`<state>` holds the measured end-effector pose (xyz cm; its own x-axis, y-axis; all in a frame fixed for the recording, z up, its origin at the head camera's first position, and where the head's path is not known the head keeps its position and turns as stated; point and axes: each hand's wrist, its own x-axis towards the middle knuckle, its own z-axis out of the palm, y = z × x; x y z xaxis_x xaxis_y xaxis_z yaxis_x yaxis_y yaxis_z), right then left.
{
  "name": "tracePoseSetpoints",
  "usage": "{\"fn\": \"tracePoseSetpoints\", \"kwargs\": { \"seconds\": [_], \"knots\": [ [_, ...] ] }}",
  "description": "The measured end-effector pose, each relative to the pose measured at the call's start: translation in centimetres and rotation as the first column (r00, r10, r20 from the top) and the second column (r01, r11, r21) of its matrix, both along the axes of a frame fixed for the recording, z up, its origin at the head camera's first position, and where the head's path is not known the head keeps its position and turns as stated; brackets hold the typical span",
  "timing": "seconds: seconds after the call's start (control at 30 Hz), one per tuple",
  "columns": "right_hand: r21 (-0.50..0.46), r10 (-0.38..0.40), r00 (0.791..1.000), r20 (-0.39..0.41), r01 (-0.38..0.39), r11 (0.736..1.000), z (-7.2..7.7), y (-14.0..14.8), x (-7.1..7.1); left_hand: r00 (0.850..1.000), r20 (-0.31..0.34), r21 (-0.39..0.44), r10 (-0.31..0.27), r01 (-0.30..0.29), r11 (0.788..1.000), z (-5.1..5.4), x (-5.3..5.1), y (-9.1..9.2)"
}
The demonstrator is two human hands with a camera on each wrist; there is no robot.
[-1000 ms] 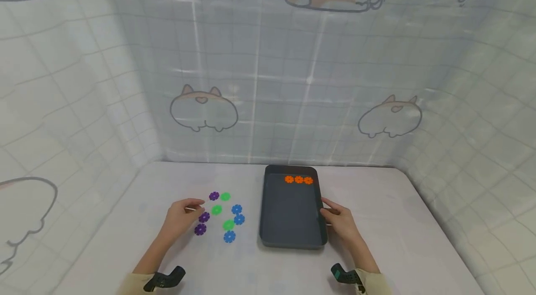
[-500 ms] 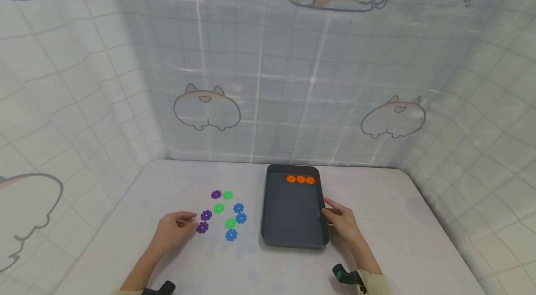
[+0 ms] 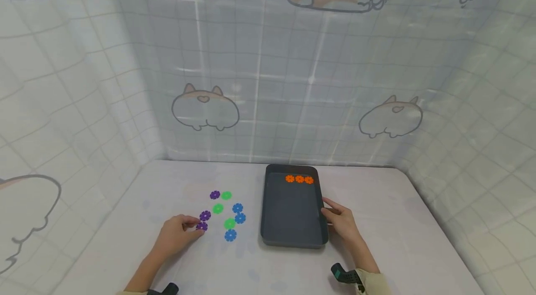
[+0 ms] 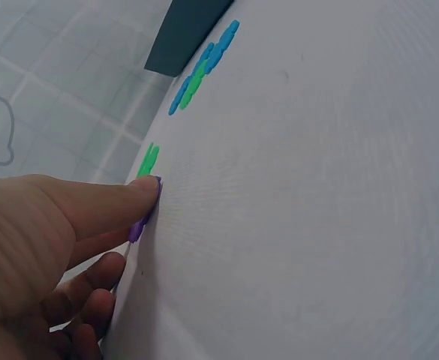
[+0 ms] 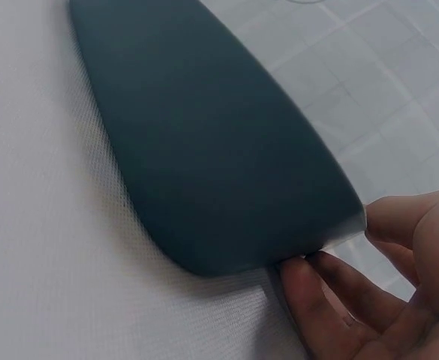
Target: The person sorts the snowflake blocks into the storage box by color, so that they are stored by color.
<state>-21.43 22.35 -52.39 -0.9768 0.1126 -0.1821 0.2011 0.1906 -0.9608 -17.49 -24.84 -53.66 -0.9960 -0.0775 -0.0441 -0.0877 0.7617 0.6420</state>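
Purple flower-shaped flat disc, plastic by its look [image 3: 202, 226]: at the left edge of the scatter on the white-covered desk [image 3: 259, 269]. Left hand [image 3: 172, 236]: fingers parted by about the disc's breadth, thumb and forefinger at opposite edges in a pinch; cannot tell whether it is clear of the surface. Risk: the thin rim probably gives little purchase, so a fingertip could slip and send it skidding. A second purple flower-shaped disc [image 3: 205, 216] lies just beyond, close by the forefinger, and might get dragged along. Further right, green flower-shaped discs [image 3: 230, 224] and blue flower-shaped discs [image 3: 240, 218] sit bunched; a low pass across could scatter them. Dark grey rectangular tray [image 3: 293, 220]: a row of three orange flower-shaped discs [image 3: 299, 179] lies at its far end and could slide if the tray were jerked. Right hand [image 3: 341, 223]: fingers closed on the tray's right side; an uneven pull there would be the likely cause. Versus half a second ago: left fingers were at the purple disc's left edge, now straddle it; loose discs, tray, orange row and right hand look unchanged.
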Motion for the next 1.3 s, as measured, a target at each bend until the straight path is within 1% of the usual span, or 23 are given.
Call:
{"fn": "tracePoseSetpoints", "kwargs": {
  "seconds": [0.17,0.23,0.33,0.43,0.5,0.6,0.7,0.8,0.9,0.97,1.07,1.17,1.3],
  "knots": [
    [0.007,-0.009,1.0,0.005,0.009,1.0,-0.1,-0.1,-0.1,1.0,-0.009,-0.014,0.001,-0.001,1.0,0.3,0.1,0.2],
    [0.007,-0.012,1.0,0.006,0.012,1.0,-0.2,-0.1,-0.1,1.0,-0.013,-0.005,0.008,-0.008,1.0,0.3,0.0,0.2],
    [0.008,-0.016,1.0,0.006,0.016,1.0,-0.2,-0.1,-0.2,1.0,-0.015,0.043,0.023,-0.023,0.999,0.3,0.0,0.2],
    [0.001,-0.016,1.0,0.006,0.016,1.0,-0.3,-0.2,-0.3,0.999,-0.002,0.108,0.043,-0.043,0.993,0.4,-0.1,0.2],
    [-0.004,-0.016,1.0,0.007,0.016,1.0,-0.4,-0.3,-0.3,0.999,0.01,0.146,0.046,-0.047,0.988,0.6,-0.1,0.2],
    [-0.011,-0.019,1.0,0.005,0.019,1.0,-0.5,-0.3,-0.3,0.998,0.033,0.198,0.052,-0.058,0.979,0.8,-0.1,0.5],
    [-0.017,-0.023,1.0,0.003,0.023,1.0,-0.5,-0.1,-0.3,0.997,0.05,0.258,0.063,-0.074,0.963,1.0,-0.4,1.1],
    [-0.016,-0.019,1.0,0.008,0.019,1.0,-0.3,0.1,-0.1,0.995,0.059,0.291,0.076,-0.09,0.952,1.3,-0.8,2.1],
    [-0.012,-0.023,1.0,0.002,0.023,1.0,0.1,0.2,-0.1,0.997,0.044,0.316,0.07,-0.08,0.945,2.0,-1.3,3.3],
    [-0.005,-0.034,0.999,-0.001,0.034,0.999,0.3,0.2,0.0,0.998,0.029,0.343,0.054,-0.061,0.937,2.5,-1.7,4.3],
    [-0.009,-0.049,0.999,-0.012,0.049,0.999,0.4,0.1,0.1,0.999,0.004,0.407,0.035,-0.034,0.913,3.3,-2.2,5.9],
    [-0.012,-0.049,0.999,-0.007,0.049,0.999,0.4,-0.2,0.3,0.999,-0.011,0.46,0.03,-0.021,0.887,4.1,-2.6,7.5],
    [-0.007,-0.053,0.999,0.004,0.053,0.999,0.4,-0.6,0.3,1.0,-0.03,0.496,0.008,0.008,0.868,4.8,-3.5,9.6]
  ]
}}
